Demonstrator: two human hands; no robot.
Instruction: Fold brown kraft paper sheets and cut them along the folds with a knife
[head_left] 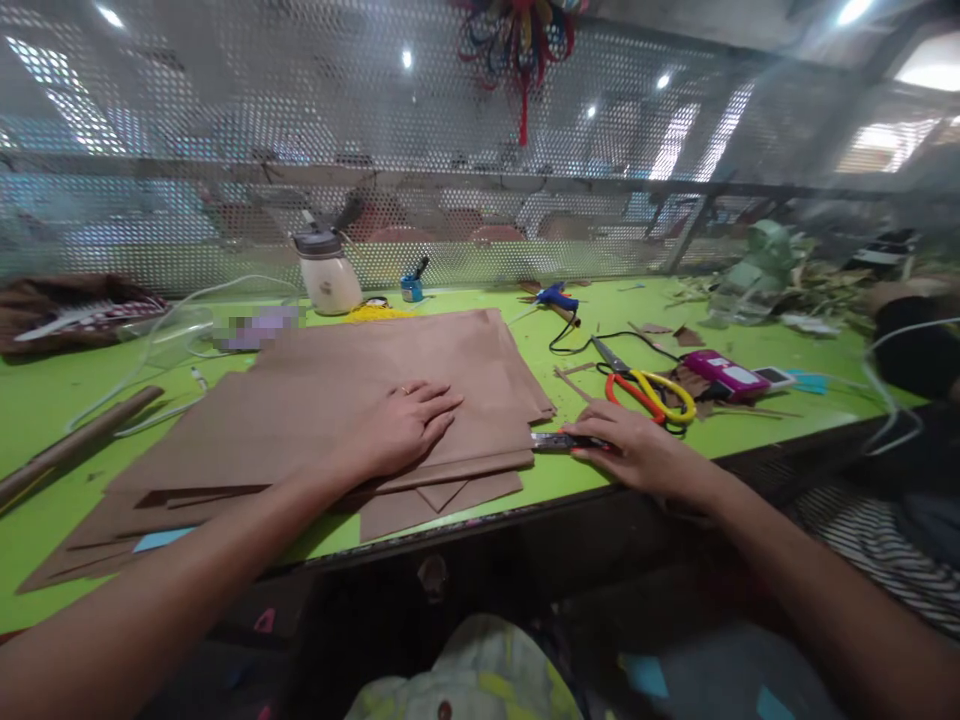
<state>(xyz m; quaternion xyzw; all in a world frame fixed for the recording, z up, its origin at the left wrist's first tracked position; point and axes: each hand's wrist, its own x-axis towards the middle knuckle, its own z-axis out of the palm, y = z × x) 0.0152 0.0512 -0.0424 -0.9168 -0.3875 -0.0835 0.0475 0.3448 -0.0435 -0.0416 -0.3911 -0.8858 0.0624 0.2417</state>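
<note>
A stack of brown paper sheets (322, 400) covers the middle and left of the green table. My left hand (401, 425) lies flat on the top sheet, fingers stretched and a little apart. At the right edge of the stack, my right hand (626, 445) is closed around a dark-handled tool with a metal blade (551, 441). Its blade points left and meets the paper's edge; I cannot tell whether it is a knife or scissors. Just beyond the right hand lie scissors with orange and yellow handles (645, 390).
Behind the stack stand a white jug (328, 275) and a small blue bottle (412, 285). A blue glue gun (556, 297) with a black cord and a magenta device (724, 375) lie at right. A brown roll (82, 440) rests at left. The table's front edge (450, 530) is close.
</note>
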